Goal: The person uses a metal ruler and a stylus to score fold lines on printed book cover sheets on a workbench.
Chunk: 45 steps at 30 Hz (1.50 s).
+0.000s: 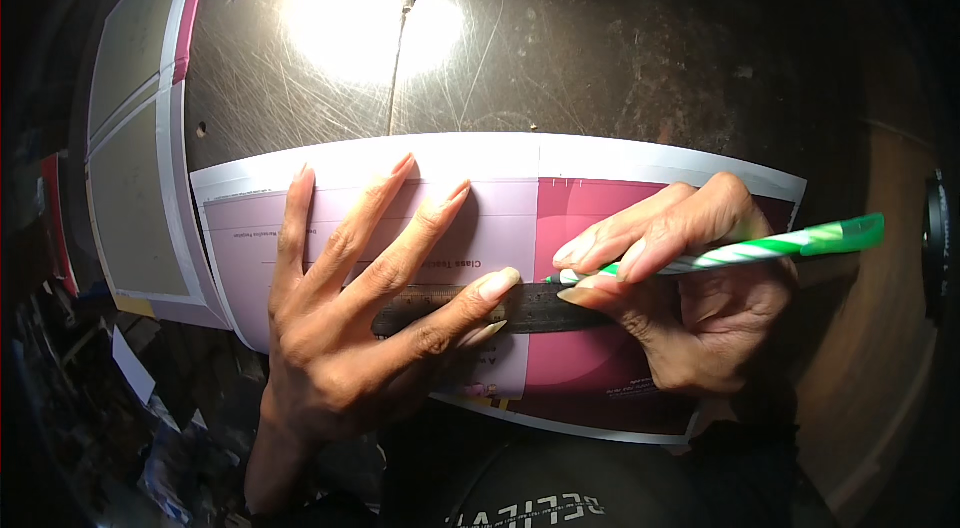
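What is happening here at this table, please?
A person is marking a printed sheet of pink and magenta card that lies on a scratched metal table. The left hand is spread flat, pressing a dark ruler down on the sheet. The right hand holds a green and white pen, its tip at the ruler's upper edge. More sheets lie at the left side of the table.
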Tool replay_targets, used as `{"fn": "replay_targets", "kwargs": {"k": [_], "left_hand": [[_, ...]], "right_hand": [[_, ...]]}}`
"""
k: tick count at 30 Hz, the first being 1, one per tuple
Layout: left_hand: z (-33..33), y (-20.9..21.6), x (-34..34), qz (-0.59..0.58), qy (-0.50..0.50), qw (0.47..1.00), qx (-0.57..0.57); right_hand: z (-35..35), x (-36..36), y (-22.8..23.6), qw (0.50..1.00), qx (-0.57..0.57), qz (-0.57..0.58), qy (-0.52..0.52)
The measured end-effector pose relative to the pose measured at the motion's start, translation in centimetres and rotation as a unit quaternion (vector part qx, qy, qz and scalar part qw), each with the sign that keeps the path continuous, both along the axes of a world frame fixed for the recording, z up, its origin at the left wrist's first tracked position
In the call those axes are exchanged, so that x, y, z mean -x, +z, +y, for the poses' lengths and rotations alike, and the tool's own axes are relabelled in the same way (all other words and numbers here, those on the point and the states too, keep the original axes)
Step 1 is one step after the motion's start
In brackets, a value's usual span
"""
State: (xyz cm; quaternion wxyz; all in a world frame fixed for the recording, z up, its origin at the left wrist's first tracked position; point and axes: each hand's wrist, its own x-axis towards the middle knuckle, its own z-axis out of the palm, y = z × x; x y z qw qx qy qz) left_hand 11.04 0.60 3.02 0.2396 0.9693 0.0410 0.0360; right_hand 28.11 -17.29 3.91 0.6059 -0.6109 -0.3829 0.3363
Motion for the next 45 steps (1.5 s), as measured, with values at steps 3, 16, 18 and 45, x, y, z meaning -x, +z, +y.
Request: {"fn": "replay_targets", "kwargs": {"k": [3,16,18,45], "left_hand": [[0.0,0.1,0.0,0.0,0.006,1.0,0.0],[0.0,0.2,0.0,-0.008,0.008,1.0,0.006],[0.1,0.2,0.0,-0.006,0.008,1.0,0.006],[0.0,0.2,0.1,-0.007,0.005,1.0,0.001]], "right_hand": [[-0.1,0.1,0.1,0.999,0.03,-0.017,0.013],[-0.3,0.2,-0.6,0.995,-0.008,-0.094,0.025],[-0.3,0.4,-0.6,0.995,-0.007,-0.096,0.01],[-0.3,0.9,-0.4,0.995,0.008,-0.102,-0.021]]}}
